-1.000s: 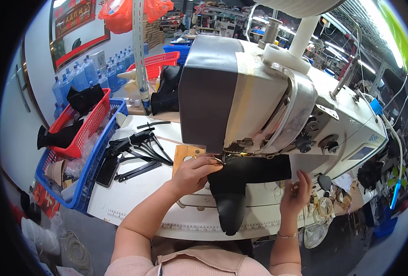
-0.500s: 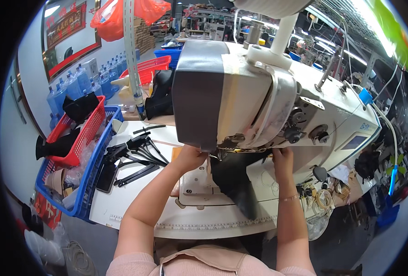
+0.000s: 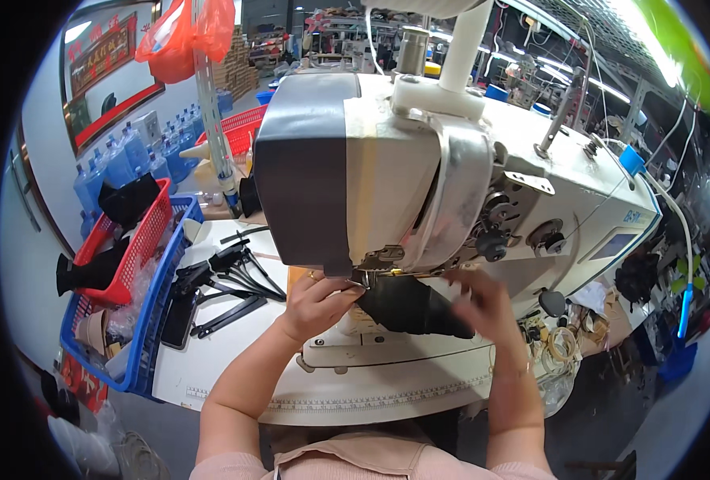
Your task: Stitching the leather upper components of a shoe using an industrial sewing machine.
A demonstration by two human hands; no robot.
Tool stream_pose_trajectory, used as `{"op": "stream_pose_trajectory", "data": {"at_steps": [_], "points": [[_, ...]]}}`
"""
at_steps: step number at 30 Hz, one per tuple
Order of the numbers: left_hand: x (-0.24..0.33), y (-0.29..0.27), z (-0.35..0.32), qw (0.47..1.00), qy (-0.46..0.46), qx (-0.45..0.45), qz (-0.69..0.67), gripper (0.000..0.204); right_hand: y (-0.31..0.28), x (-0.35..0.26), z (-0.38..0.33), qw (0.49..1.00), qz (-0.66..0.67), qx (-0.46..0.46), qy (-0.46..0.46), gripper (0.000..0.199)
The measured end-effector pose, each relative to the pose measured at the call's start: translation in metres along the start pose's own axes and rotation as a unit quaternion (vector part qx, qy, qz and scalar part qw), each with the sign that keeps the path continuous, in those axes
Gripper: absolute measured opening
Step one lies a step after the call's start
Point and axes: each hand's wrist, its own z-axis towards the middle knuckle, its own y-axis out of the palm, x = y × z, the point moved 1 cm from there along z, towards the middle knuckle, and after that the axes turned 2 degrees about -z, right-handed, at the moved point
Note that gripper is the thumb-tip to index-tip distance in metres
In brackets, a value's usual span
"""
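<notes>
A large white industrial sewing machine [image 3: 451,184] fills the middle of the view. Under its needle area lies a black fabric piece [image 3: 407,308]. My left hand [image 3: 319,300] pinches the fabric's left edge close to the presser foot [image 3: 371,268]. My right hand [image 3: 483,300] rests on the fabric's right side, blurred by motion. Both forearms come up from the lower edge over the white machine table [image 3: 235,344].
A blue basket [image 3: 151,320] at the left holds a red basket [image 3: 135,244] with black pieces. Black strips [image 3: 227,280] lie on the table beside it. Blue water bottles [image 3: 119,164] stand behind, and an orange bag [image 3: 183,32] hangs above. Cables and coils [image 3: 563,344] hang at the right.
The camera has leaned closer to the machine. Both hands rose from the table front to the needle area, bringing the hanging black fabric up under the machine head.
</notes>
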Motion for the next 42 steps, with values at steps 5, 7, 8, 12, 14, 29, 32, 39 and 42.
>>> {"op": "stream_pose_trajectory", "data": {"at_steps": [5,7,8,12,14,29,32,39,42], "points": [[0.004,-0.003,0.005,1.0,0.004,-0.022,-0.015,0.021,0.025,-0.046,-0.021,0.967,-0.16,0.133,-0.149,0.051],[0.006,-0.005,0.007,0.999,0.0,-0.031,-0.009,0.022,0.036,-0.051,-0.009,0.984,-0.104,0.052,-0.137,0.04],[0.007,-0.006,0.007,0.999,-0.001,-0.036,-0.008,0.023,0.042,-0.054,-0.002,0.979,-0.091,0.087,-0.158,0.033],[0.008,-0.008,0.009,0.998,0.01,-0.061,0.006,0.027,0.055,-0.063,0.013,0.965,-0.106,0.139,-0.194,0.018],[0.007,-0.007,0.009,0.999,0.012,-0.052,-0.003,0.027,0.062,-0.066,0.015,0.962,-0.116,0.149,-0.195,0.018],[0.014,-0.009,0.015,0.998,0.012,-0.048,0.034,0.023,0.062,-0.059,0.001,0.925,-0.301,0.223,-0.057,0.027],[0.014,-0.008,0.014,0.998,0.006,-0.048,0.039,0.021,0.055,-0.058,-0.02,0.948,-0.161,0.226,-0.158,0.057],[0.015,-0.006,0.007,0.998,0.012,-0.043,0.041,0.023,0.062,-0.04,-0.025,0.912,-0.291,0.206,-0.203,0.036],[0.015,-0.006,0.006,0.998,0.019,-0.049,0.044,0.024,0.064,-0.038,-0.025,0.911,-0.3,0.202,-0.2,0.033]]}}
